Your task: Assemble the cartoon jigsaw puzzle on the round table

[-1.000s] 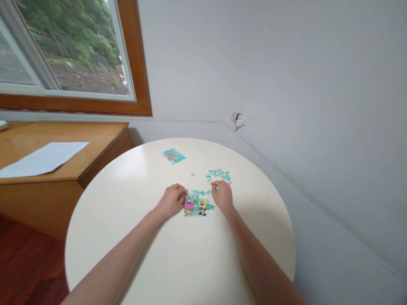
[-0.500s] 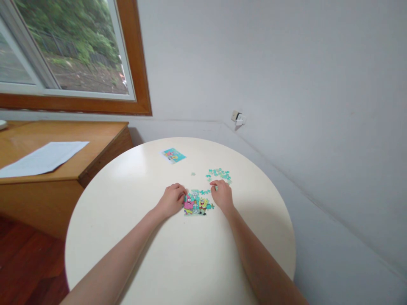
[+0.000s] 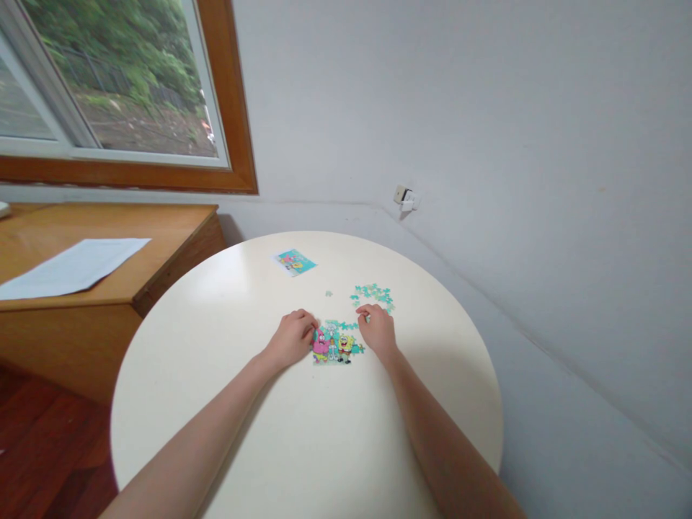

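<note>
A partly joined jigsaw puzzle (image 3: 331, 344) with cartoon figures, one pink and one yellow, lies flat on the round white table (image 3: 324, 440). My left hand (image 3: 293, 336) rests at its left edge, fingers curled and closed; whatever is between the fingertips is hidden. To the upper right of the puzzle is my right hand (image 3: 377, 330), its fingers bent together in a pinch; anything in them is too small to make out. Just beyond it lies a cluster of loose teal puzzle pieces (image 3: 374, 294). One single puzzle piece (image 3: 329, 293) sits apart, above the puzzle.
Farther back on the table is a picture card (image 3: 295, 262) with similar cartoon figures. A wooden desk (image 3: 178, 231) with paper sheets (image 3: 81, 265) stands at the left, under a window (image 3: 140, 86). A wall socket with a white plug (image 3: 406, 201) is behind the table.
The view has tilted very slightly. Both hands hold nearly the same places, and the puzzle and loose pieces look unchanged.
</note>
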{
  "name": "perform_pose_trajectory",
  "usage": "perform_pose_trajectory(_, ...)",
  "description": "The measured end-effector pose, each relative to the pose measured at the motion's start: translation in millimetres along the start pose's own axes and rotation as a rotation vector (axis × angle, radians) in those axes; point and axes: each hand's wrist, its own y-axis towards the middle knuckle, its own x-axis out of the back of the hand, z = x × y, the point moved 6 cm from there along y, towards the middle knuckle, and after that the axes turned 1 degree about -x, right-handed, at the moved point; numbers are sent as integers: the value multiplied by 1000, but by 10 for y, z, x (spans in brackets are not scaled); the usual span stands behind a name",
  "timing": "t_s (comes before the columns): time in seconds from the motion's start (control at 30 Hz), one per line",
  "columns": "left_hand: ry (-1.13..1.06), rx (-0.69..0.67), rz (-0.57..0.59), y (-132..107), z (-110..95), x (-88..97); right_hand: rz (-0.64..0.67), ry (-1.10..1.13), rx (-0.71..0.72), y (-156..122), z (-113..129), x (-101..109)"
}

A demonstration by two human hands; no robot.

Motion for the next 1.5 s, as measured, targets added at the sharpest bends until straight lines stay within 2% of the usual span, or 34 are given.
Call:
perform_pose_trajectory(0.23, -25, -3, -6, -3, 4, -3, -5, 25, 27, 7, 6, -23)
perform_pose_trajectory(0.53, -2, 29, -22, -12, 18, -27, 17, 176, 183, 4, 65, -112)
perform_pose_trajectory(0.83, 15, 3, 12, -2, -14, -22, -32, 275, 165, 31, 18, -117)
perform_pose_trajectory(1.13, -5, 22, 14, -6, -1, -26, -91, 593, 47, 89, -98, -122)
perform_pose_trajectory(1.23, -6, 27, 20, -7, -5, -23, -135, 547, 53, 75, -106, -84)
perform_pose_trajectory(1.33, -3, 25, 25, -10, -15, -17, -168, 364, 82, 30, -82, -44)
perform_pose_trajectory(1.5, 8, 24, 34, -8, -22, -19, -125, 83, 138, -59, -13, -43)
